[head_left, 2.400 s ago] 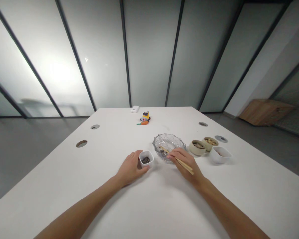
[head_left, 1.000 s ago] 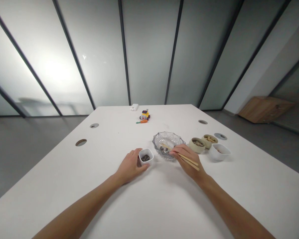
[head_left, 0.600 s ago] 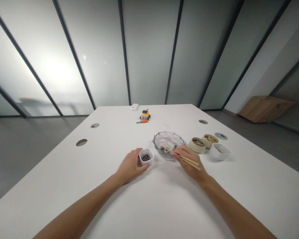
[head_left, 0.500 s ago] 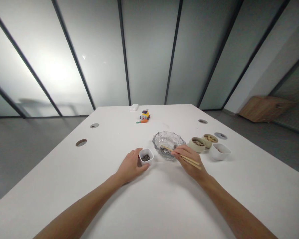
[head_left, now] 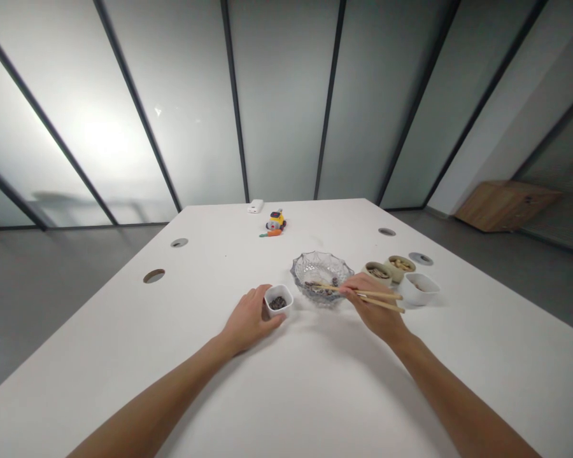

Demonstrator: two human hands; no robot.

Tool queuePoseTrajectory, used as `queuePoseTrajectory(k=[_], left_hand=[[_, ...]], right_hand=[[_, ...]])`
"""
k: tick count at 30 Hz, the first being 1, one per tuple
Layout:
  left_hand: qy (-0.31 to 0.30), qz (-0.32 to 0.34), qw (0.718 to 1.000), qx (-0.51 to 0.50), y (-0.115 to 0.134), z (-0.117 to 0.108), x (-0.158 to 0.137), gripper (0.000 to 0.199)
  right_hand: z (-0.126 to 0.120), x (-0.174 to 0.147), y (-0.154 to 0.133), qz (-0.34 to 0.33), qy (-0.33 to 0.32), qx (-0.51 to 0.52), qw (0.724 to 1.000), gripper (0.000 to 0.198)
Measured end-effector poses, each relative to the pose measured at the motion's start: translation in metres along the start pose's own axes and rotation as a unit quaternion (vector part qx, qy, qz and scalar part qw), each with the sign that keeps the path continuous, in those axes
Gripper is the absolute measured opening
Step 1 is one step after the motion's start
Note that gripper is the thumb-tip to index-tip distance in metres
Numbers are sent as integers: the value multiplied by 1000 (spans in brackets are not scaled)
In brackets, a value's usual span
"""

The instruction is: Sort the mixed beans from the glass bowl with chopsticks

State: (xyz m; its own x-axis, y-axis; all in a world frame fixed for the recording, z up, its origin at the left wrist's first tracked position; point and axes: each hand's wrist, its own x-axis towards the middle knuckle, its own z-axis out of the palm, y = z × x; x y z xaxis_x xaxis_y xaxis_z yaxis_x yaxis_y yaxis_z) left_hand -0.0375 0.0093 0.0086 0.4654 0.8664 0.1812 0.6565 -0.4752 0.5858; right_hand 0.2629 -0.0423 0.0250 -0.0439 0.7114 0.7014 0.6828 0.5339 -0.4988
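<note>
1. Two bare forearms [head_left: 172, 401] lie over the white table [head_left: 286, 407] on the near side of the glass bowl [head_left: 321, 262], one to its left and one to its right.
2. To the near left of the bowl, the left hand [head_left: 248, 320] has its fingers curved partway open around a small white cup [head_left: 277, 291], the thumb along the cup's near side.
3. That cup stands upright, just beside the bowl on its left, with small dark pieces [head_left: 277, 304] in the bottom.
4. At the bowl's near right edge, the right hand [head_left: 375, 308] has its fingers closed on a pair of wooden chopsticks [head_left: 382, 294]; their back ends stand apart, and their tips are inside the bowl.
5. More dark bits [head_left: 335, 282] lie in the bowl around the tips; whether the tips pinch one, I cannot tell.
6. Right of the bowl, past the hand, sits a white dish [head_left: 417, 297], its contents hard to make out.
7. Also right of the bowl are two beige pots close together: the nearer pot [head_left: 388, 279] holds darker pieces, the farther pot [head_left: 398, 277] pale yellowish ones.
8. Beyond the bowl, to its left, an orange carrot [head_left: 273, 233] lies before a yellow toy vehicle [head_left: 276, 220].
9. Farthest from the bowl on the tabletop is a white object [head_left: 255, 206].
</note>
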Motion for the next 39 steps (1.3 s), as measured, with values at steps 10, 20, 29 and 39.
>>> queuePoseTrajectory(k=[10,20,29,39], left_hand=[[4,5,1000,-6,0,0,0,44],[4,4,1000,3,1,0,0,44],[0,2,1000,-8,1,0,0,44],[14,3,1000,-6,0,2,0,45]], right_hand=[[1,-1,4,-13,-24,30,999,25],[3,-3,4,0,-58,41,997,21],[2,2,-3,-4,30,30,999,27],[6,6,-32,13,35,25,999,30]])
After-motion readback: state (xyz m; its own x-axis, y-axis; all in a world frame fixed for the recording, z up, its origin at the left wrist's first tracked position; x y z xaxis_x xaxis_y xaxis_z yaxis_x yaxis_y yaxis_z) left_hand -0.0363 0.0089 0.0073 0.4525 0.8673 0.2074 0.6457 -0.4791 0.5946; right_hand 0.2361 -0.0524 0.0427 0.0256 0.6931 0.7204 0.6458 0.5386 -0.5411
